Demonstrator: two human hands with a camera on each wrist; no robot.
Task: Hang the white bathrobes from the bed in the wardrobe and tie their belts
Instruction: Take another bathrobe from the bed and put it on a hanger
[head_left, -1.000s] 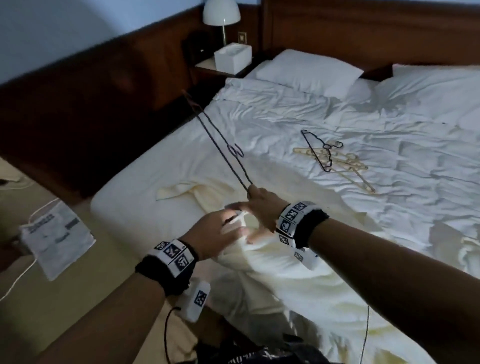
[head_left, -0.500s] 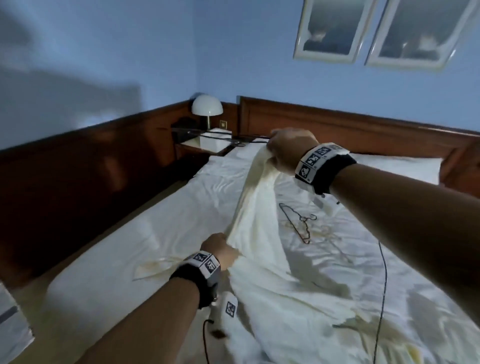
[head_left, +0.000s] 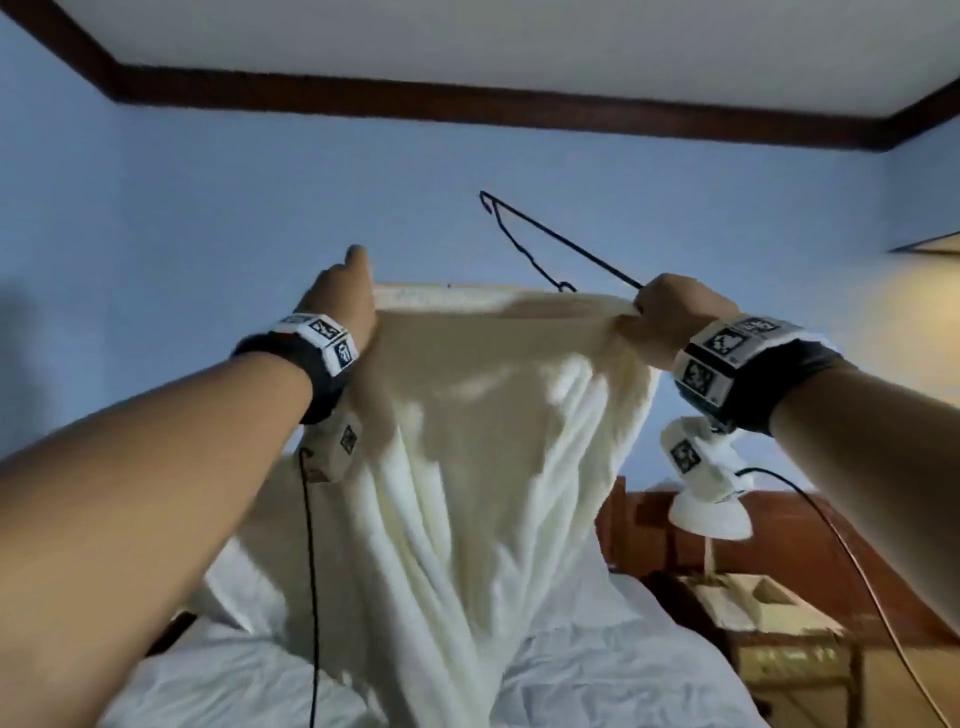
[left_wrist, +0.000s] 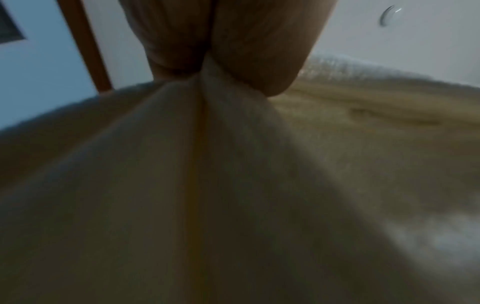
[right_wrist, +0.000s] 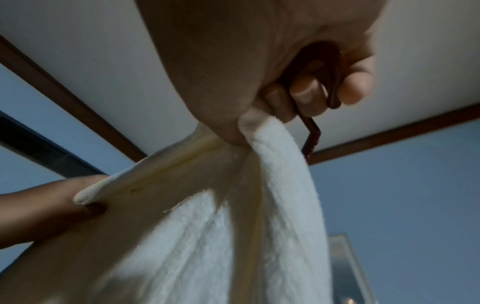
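A white bathrobe (head_left: 483, 441) hangs spread between both raised hands, its lower part trailing to the bed (head_left: 597, 680). My left hand (head_left: 345, 296) pinches the robe's top edge on the left; the left wrist view shows the robe cloth (left_wrist: 207, 164) bunched between fingers (left_wrist: 259, 51) and thumb. My right hand (head_left: 670, 317) grips the robe's other top corner together with a dark wire hanger (head_left: 550, 244), which sticks up and left from the fist. In the right wrist view the hanger wire (right_wrist: 335, 82) runs through the curled fingers above the robe (right_wrist: 280, 185).
Behind the robe are the blue wall (head_left: 208, 218) and dark ceiling trim (head_left: 467, 104). A white lamp (head_left: 709, 514) and a nightstand (head_left: 769, 613) with a white box stand at the lower right by the wooden headboard (head_left: 810, 525).
Both hands have risen from the bed, lifting the robe and spreading its top edge apart. The head view has tilted up from the bed to the wall and ceiling.
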